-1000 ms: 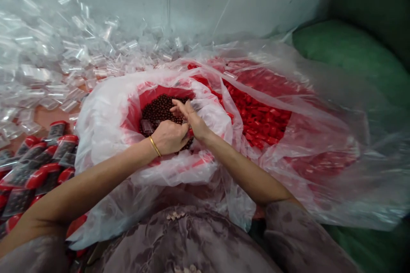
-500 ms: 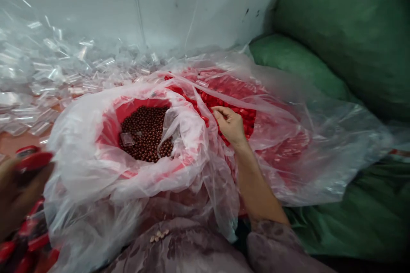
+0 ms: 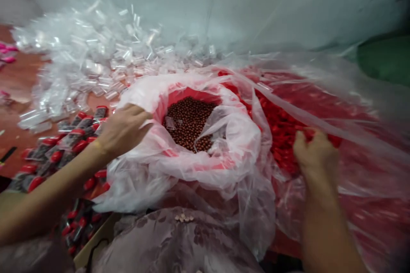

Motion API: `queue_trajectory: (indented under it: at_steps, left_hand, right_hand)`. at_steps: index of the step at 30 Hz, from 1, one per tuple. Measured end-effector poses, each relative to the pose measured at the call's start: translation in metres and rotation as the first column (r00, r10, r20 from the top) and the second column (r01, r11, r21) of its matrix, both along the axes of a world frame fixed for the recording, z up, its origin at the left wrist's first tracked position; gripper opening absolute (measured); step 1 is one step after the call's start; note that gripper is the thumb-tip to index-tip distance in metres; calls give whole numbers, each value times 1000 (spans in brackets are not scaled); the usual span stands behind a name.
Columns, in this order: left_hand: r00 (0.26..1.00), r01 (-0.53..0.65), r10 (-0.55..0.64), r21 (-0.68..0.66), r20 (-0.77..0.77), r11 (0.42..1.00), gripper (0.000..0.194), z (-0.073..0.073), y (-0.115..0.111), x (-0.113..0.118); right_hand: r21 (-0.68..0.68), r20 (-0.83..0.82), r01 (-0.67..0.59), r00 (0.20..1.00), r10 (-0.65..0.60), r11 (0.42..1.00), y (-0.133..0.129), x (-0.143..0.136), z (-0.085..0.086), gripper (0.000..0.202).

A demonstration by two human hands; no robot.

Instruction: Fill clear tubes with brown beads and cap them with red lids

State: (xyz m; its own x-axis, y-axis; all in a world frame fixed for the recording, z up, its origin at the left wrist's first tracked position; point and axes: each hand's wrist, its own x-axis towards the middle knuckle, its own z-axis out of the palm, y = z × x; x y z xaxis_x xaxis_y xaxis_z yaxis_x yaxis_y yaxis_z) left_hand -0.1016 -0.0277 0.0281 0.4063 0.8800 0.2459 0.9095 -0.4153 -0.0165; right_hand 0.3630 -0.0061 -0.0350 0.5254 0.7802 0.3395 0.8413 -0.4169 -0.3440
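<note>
A red tub (image 3: 162, 106) lined with a whitish plastic bag (image 3: 141, 170) holds many small brown beads (image 3: 188, 123). My left hand (image 3: 124, 130) is over the bag's left rim, its fingers curled downward. Their tips lie against the plastic, and what they grip, if anything, is hidden. On the right, my right hand (image 3: 317, 153) is at a heap of small red caps (image 3: 282, 136) in another clear plastic bag (image 3: 361, 158). Its thumb and fingers are bent together and blurred; red shows between them, but I cannot make out whether it is a cap in the grip.
Clear plastic tubes (image 3: 96, 64) are heaped along the pale wall (image 3: 240, 13). Several filled containers with red caps (image 3: 73, 136) lie to the left, and more stand in a box (image 3: 92, 243) below. A green sack (image 3: 384, 57) is at the far right.
My view has swung left. My left hand, which held a red-capped container at the far left, is now over the tub's liner without it. My right hand has moved deeper over the caps' right side.
</note>
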Motion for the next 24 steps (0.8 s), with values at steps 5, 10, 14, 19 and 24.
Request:
queue_trajectory:
  at_steps: [5,10,14,19,24]
  left_hand:
    - [953,44,-128,-291,-276,956,19,-16,60,71]
    - [896,4,-161,-353,-415,935,23,-40,91,82]
    - [848,172,-352,-423,-396,890,27,-44,99,77]
    - [969,29,-196,-715,-152,698,17,-38,108,90]
    - [984,32,146,-904,103,427,21,-59,127,118]
  right_hand:
    - [611,-316,-267,781,539,745,-6,-72,25,24]
    - [703,-492,-364,370,788,611,1,-146,16,23]
    - [639,-643,-378,217,735,670,14,-157,2,23]
    - [644,-707,-331,89,702,690,17,-150,3,24]
    - [646,-703,-349,74,708,678,15,-149,4,21]
